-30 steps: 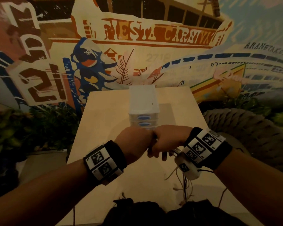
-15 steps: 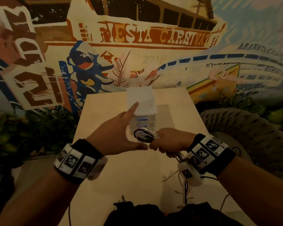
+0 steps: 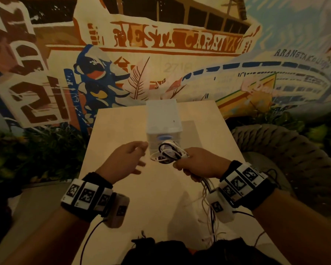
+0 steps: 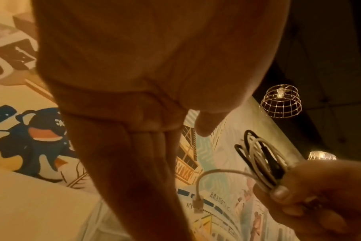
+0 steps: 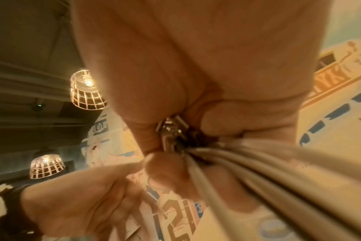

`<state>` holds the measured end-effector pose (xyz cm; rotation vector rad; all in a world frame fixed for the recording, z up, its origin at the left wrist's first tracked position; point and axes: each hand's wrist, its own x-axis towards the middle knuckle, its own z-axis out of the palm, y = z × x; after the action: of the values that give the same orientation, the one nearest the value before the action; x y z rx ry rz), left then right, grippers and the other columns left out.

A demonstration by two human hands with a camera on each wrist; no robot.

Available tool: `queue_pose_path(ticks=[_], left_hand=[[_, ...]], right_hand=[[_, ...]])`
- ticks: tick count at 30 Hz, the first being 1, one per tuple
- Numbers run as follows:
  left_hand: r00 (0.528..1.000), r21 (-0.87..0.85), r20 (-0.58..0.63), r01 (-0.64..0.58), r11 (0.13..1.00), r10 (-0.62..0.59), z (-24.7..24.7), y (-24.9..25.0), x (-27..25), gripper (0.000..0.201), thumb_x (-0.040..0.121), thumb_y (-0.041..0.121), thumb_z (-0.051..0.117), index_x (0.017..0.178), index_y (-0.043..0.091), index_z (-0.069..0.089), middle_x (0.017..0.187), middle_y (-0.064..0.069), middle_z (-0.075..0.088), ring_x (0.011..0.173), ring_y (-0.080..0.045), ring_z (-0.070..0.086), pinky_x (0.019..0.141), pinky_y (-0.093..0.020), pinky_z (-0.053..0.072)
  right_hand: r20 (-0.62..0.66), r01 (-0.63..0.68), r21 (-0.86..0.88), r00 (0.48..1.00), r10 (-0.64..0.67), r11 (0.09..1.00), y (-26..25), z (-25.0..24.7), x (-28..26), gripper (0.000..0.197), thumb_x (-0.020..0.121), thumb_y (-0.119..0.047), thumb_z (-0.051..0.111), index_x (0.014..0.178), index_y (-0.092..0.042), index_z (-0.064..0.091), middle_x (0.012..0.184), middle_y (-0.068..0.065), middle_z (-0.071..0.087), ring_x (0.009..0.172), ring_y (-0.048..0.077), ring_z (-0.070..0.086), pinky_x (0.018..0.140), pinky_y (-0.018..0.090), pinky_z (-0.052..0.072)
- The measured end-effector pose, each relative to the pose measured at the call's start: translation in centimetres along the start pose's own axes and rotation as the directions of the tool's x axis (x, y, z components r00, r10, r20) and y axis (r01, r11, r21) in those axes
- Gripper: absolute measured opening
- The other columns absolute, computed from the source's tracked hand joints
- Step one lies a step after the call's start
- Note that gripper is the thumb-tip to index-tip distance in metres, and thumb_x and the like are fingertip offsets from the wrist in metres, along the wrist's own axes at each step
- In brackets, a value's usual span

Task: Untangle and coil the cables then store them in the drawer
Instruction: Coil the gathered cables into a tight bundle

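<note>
The left hand (image 3: 125, 161) hangs with relaxed fingers, holding nothing, just left of the drawer unit (image 3: 163, 129); the right hand (image 3: 197, 163) grips the cable bundle (image 3: 168, 153) directly in front of it. A loose connector end (image 4: 197, 206) may snag or uncoil the bundle. Bare counter (image 3: 118, 131) flanks the drawer unit on both sides.
</note>
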<state>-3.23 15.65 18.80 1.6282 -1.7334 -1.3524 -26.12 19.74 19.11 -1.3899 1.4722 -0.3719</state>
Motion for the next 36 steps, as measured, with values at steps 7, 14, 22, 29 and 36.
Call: queue_pose_path(ticks=[7, 14, 22, 29, 36], left_hand=[[0.985, 0.120, 0.157, -0.095, 0.988, 0.075, 0.6, 0.5, 0.1, 0.034, 0.102, 0.048, 0.049, 0.101, 0.022, 0.072, 0.090, -0.001, 0.079, 0.073, -0.019, 0.076, 0.068, -0.039, 0.062], [0.930, 0.286, 0.313, -0.287, 0.914, 0.194, 0.9, 3.6, 0.6, 0.052, 0.100, 0.062, 0.036, 0.121, 0.030, 0.072, 0.108, 0.006, 0.073, 0.085, -0.015, 0.072, 0.073, -0.035, 0.063], [0.756, 0.547, 0.454, -0.654, 0.523, 0.470, 1.7, 4.7, -0.3, 0.024, 0.102, 0.028, 0.056, 0.119, 0.025, 0.074, 0.110, 0.006, 0.074, 0.094, -0.008, 0.063, 0.081, -0.005, 0.042], [0.783, 0.602, 0.468, -0.622, 0.501, 0.410, 2.4, 4.3, -0.5, 0.027, 0.105, 0.025, 0.049, 0.114, 0.021, 0.074, 0.106, 0.002, 0.074, 0.070, -0.004, 0.050, 0.065, -0.004, 0.039], [0.777, 0.613, 0.471, -0.628, 0.480, 0.417, 1.9, 3.9, 0.2, 0.023, 0.103, 0.028, 0.054, 0.116, 0.024, 0.072, 0.107, 0.006, 0.073, 0.092, -0.014, 0.064, 0.084, -0.028, 0.051]], right_hand=[[0.008, 0.006, -0.013, 1.000, -0.006, 1.000, 0.7, 0.4, -0.1, 0.015, 0.095, -0.025, 0.063, 0.084, -0.017, 0.056, 0.067, 0.004, 0.055, 0.048, 0.020, 0.050, 0.053, 0.033, 0.044], [0.097, -0.054, -0.222, 0.992, 0.078, 0.973, 0.3, 1.2, -0.2, 0.016, 0.095, -0.030, 0.062, 0.099, -0.015, 0.059, 0.079, 0.005, 0.063, 0.055, 0.018, 0.058, 0.057, 0.031, 0.051], [0.075, -0.114, -0.131, 0.989, 0.125, 0.985, 0.5, 0.4, -0.5, 0.015, 0.091, -0.028, 0.067, 0.092, -0.013, 0.067, 0.077, 0.006, 0.071, 0.054, 0.019, 0.068, 0.055, 0.030, 0.056], [0.056, -0.162, -0.119, 0.984, 0.170, 0.980, 0.5, 0.9, -0.5, 0.027, 0.092, -0.031, 0.068, 0.113, -0.014, 0.064, 0.079, 0.009, 0.074, 0.060, 0.022, 0.073, 0.054, 0.028, 0.056], [0.085, -0.032, -0.283, 0.995, 0.058, 0.959, 0.1, 1.3, -0.1, 0.023, 0.101, -0.035, 0.054, 0.118, -0.021, 0.052, 0.087, 0.005, 0.067, 0.068, 0.022, 0.071, 0.059, 0.028, 0.055]])
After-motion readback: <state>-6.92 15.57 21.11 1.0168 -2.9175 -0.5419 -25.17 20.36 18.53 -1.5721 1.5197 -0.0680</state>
